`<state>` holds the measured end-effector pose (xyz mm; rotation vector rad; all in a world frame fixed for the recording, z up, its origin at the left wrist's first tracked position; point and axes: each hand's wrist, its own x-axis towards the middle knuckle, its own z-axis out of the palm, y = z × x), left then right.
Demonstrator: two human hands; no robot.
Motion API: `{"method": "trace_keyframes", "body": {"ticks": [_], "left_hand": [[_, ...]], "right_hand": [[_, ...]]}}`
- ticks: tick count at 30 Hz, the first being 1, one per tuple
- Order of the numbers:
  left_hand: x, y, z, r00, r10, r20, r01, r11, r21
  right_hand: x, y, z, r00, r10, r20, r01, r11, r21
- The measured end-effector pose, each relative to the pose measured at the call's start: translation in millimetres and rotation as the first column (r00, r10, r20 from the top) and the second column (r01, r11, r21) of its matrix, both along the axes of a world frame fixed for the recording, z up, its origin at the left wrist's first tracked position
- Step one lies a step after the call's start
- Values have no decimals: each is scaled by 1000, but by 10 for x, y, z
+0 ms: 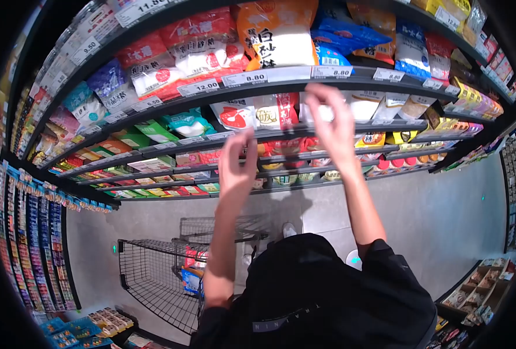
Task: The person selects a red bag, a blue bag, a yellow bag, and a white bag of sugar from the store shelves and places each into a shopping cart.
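Both my hands are raised in front of a supermarket shelf, holding nothing. My left hand (pixel 238 163) has its fingers bent and apart from the thumb, just below a white bag with a red print (pixel 234 114). Higher up, my right hand (pixel 334 122) reaches toward the second shelf, its fingers stretched out and slightly blurred. It covers part of the white bags there. Beside it stands a cream and red bag (pixel 268 113). On the shelf above lies an orange-and-white bag of white sugar (pixel 281 43), flanked by red-and-white sugar bags (pixel 199 49) and blue bags (pixel 345 38).
Price labels (pixel 244 78) line the shelf edge (pixel 293 74). Behind my left arm a black wire shopping cart (pixel 153 279) holds a blue and a red package (pixel 192 280). Hanging goods (pixel 36 232) fill the left side; wooden bins (pixel 479 285) stand at lower right.
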<state>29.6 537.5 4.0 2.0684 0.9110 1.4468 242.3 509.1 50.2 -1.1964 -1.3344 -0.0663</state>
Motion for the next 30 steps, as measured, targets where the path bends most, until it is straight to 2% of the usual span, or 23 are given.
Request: {"method": "trace_keyframes", "body": {"ticks": [1,3,5,7,8,9,11,12,14,16,18,20,23,25,26,30], "left_hand": [[127,235,330,999,41,-20,-39,996,74],[422,736,705,988,-45,148,37,998,57],[728,1182,919,953,-143,266,186,972,-145],[807,1179,1299,959,-165,231,253,865,-432],[846,1303,1316,991,-89,98,126,868,-480],[891,1382,1299,987,-85,135,139,879,-456],[915,1489,1281,980,-104,172,171,880,-442],[939,1490,1274,979,-107,173,174,884,-435],[943,1422,1225,911,-122,394,296,858,-419],[893,1363,1229,887,-159,433,353,839,-414],[841,1284,1247,836,-216,504,451,793,-409],[780,1216,1285,825,-266,499,482,792,-375],[696,1153,1244,814,-364,452,520,804,-289],[671,1141,1185,818,-397,417,516,826,-227],[656,1135,1164,817,-397,418,517,826,-225],[553,1087,1091,829,-451,331,534,813,-232]], "right_hand": [[119,129,190,998,-53,-19,53,998,41],[287,364,515,991,-91,-96,90,996,-24],[470,636,620,985,-166,43,169,982,-81],[545,767,705,997,-66,36,74,955,-286],[623,918,619,1000,6,-14,-10,937,-348],[623,986,607,1000,-4,18,11,912,-409],[650,966,567,999,38,16,-29,919,-394],[638,949,556,998,46,33,-31,933,-360],[556,862,565,999,40,9,-35,949,-315],[490,772,581,999,2,34,7,964,-264],[456,721,519,999,42,10,-40,987,-157],[468,685,463,998,64,3,-64,993,-98],[467,601,459,996,89,-3,-88,981,-174],[422,547,496,977,209,-31,-211,974,-87],[399,509,549,951,290,-102,-300,948,-102],[519,526,498,932,358,-58,-362,911,-196]]}}
